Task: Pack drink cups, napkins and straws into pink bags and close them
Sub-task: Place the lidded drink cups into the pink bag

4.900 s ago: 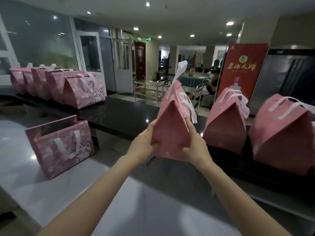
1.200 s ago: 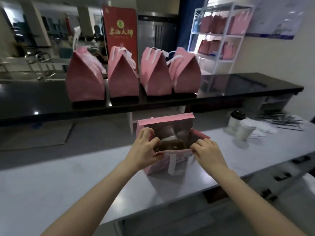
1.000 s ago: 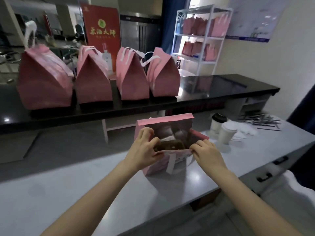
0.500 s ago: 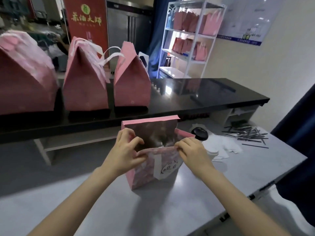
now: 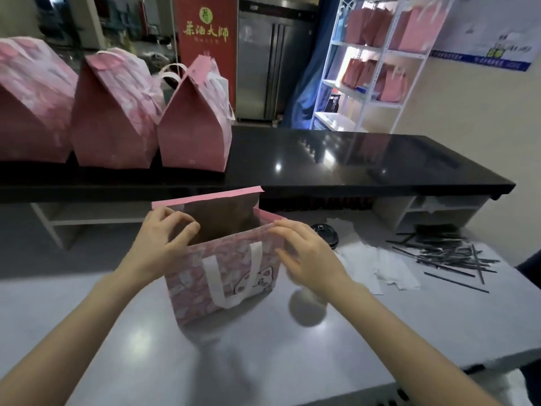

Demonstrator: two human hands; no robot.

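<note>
An open pink bag (image 5: 205,276) with a white handle and a cat print stands on the grey table (image 5: 263,353) in front of me. My left hand (image 5: 159,244) grips its left rim, fingers curled over the edge. My right hand (image 5: 307,259) is blurred at the right rim, fingers loosely spread and touching the edge. Behind that hand a cup with a black lid (image 5: 326,235) is partly hidden. White napkins (image 5: 383,265) lie to its right, and beyond them a pile of black straws (image 5: 448,253). The inside of the bag is dark.
Three closed pink bags (image 5: 193,127) stand in a row on the black raised counter (image 5: 366,159) behind the table. A white shelf rack (image 5: 377,92) with more pink bags stands at the back right. The table's near edge runs along the lower right.
Earlier I held a closed bag at the black counter. Since then I took hold of an open bag on the grey table, nearer the cups and straws. My right hand's pinch on the rim has loosened.
</note>
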